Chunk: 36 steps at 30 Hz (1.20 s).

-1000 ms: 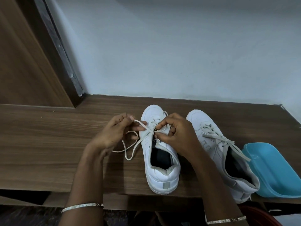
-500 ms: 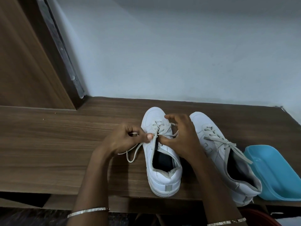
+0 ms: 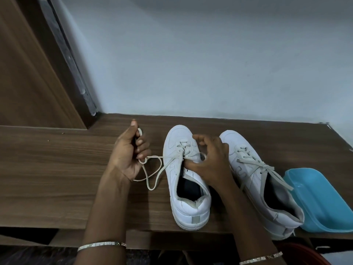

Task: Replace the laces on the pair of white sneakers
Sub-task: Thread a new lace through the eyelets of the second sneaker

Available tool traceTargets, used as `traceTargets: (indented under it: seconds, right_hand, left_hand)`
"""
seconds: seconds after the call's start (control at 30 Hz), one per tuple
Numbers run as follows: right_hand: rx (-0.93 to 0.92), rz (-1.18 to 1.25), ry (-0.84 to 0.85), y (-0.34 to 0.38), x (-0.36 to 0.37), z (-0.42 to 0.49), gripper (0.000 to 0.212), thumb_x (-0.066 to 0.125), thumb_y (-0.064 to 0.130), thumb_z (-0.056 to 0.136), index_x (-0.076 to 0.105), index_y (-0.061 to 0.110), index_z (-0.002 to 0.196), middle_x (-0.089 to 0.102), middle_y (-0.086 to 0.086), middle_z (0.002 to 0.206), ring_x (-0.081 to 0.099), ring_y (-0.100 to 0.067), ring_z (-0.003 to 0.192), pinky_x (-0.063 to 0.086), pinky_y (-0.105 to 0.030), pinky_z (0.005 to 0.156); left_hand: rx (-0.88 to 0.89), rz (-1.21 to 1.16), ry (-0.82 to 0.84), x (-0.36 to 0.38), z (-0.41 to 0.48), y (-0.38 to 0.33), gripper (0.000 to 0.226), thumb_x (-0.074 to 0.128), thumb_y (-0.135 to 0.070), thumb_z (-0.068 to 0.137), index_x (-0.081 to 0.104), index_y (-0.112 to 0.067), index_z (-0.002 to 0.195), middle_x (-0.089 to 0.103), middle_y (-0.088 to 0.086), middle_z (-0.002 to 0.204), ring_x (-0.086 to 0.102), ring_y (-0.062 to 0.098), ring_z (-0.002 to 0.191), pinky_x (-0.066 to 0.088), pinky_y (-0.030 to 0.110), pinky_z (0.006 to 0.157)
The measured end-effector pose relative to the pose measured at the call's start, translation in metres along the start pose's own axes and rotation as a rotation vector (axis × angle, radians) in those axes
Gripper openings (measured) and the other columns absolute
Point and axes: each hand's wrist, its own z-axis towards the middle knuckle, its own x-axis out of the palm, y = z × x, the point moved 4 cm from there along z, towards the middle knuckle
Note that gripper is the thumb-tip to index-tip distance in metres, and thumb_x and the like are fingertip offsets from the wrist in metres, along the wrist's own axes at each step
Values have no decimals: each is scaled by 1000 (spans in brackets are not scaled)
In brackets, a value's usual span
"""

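On the brown wooden shelf (image 3: 57,169), the left hand (image 3: 129,155) curls its fingers round the cream flat shoelace (image 3: 155,156), drawn left from the white leather sneaker (image 3: 189,205). The right hand (image 3: 210,161), fingers bent, pinches that lace over the sneaker's eyelets. A second white sneaker (image 3: 267,197) stands just right.

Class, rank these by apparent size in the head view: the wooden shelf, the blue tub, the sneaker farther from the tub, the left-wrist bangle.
1. wooden shelf
2. sneaker farther from the tub and blue tub: look alike; the frame edge cuts the tub, so unranked
3. left-wrist bangle
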Motion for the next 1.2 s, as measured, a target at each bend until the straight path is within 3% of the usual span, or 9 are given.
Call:
traceTargets:
  seconds: [0.17, 0.23, 0.33, 0.6, 0.73, 0.83, 0.97, 1.1, 1.2]
  right_hand:
    - [0, 29, 30, 1, 1, 0, 72, 77, 56, 54, 59, 42, 122, 52, 13, 116, 55, -15, 113, 49, -40, 99]
    - [0, 90, 51, -2, 2, 1, 65, 88, 40, 60, 62, 40, 119, 55, 12, 115, 60, -6, 103, 53, -28, 88]
    - [-22, 106, 77, -2, -3, 2, 60, 91, 26, 64, 66, 33, 118, 58, 9, 116, 60, 0, 98, 46, -10, 79]
    - [-33, 128, 120, -2, -2, 1, 62, 91, 29, 65, 65, 32, 121, 56, 11, 118, 61, -4, 105, 53, -21, 88]
    - [-27, 140, 125, -3, -2, 1, 61, 91, 30, 66, 65, 33, 121, 55, 12, 118, 60, -4, 105, 51, -20, 88]
    - [-24, 151, 139, 0, 1, 0, 59, 90, 26, 67, 65, 31, 121, 55, 11, 118, 59, -4, 103, 48, -16, 86]
    - [-33, 133, 132, 2, 2, -1, 58, 89, 27, 67, 65, 30, 119, 56, 11, 116, 61, -7, 100, 52, -22, 85]
    - [-28, 122, 105, 2, 3, -1, 54, 88, 26, 66, 66, 33, 115, 58, 14, 114, 62, -4, 94, 54, -24, 82]
    - [-22, 128, 91, 1, 4, -2, 53, 87, 25, 65, 66, 34, 114, 58, 15, 113, 62, -4, 93, 54, -24, 81]
  left_hand:
    - [263, 754, -123, -10, -5, -12, 36, 70, -35, 91, 49, -19, 68, 43, -4, 51, 35, 9, 42, 29, 19, 40]
    - [225, 1081, 80, -8, -8, -7, 21, 82, -37, 80, 68, -21, 83, 70, -1, 71, 62, 9, 63, 51, 26, 62]
    - [-12, 1321, 331, -18, -13, 3, 31, 86, -52, 67, 80, -25, 83, 75, 5, 86, 66, 13, 80, 49, 33, 80]
    - [122, 747, 244, -9, -12, -7, 22, 61, -25, 94, 62, -16, 74, 63, -1, 72, 47, 8, 59, 34, 16, 49]
    - [74, 103, 159, -7, -7, -15, 29, 53, -27, 88, 49, -17, 61, 66, 9, 77, 64, 19, 78, 53, 26, 67]
    - [59, -96, 109, -6, -3, -11, 36, 52, -28, 89, 45, -20, 54, 42, -1, 57, 55, 14, 59, 56, 34, 83]
    - [-31, -55, 36, -5, 1, -3, 44, 49, -31, 97, 36, -21, 56, 28, -5, 48, 30, 8, 38, 39, 19, 42]
    - [-108, 240, -73, -10, 2, 5, 44, 56, -27, 97, 37, -18, 59, 29, -4, 46, 24, 6, 32, 21, 17, 34]
    - [-146, 526, -109, -10, -3, 9, 40, 65, -26, 94, 46, -18, 60, 35, -3, 50, 30, 7, 35, 31, 17, 36]
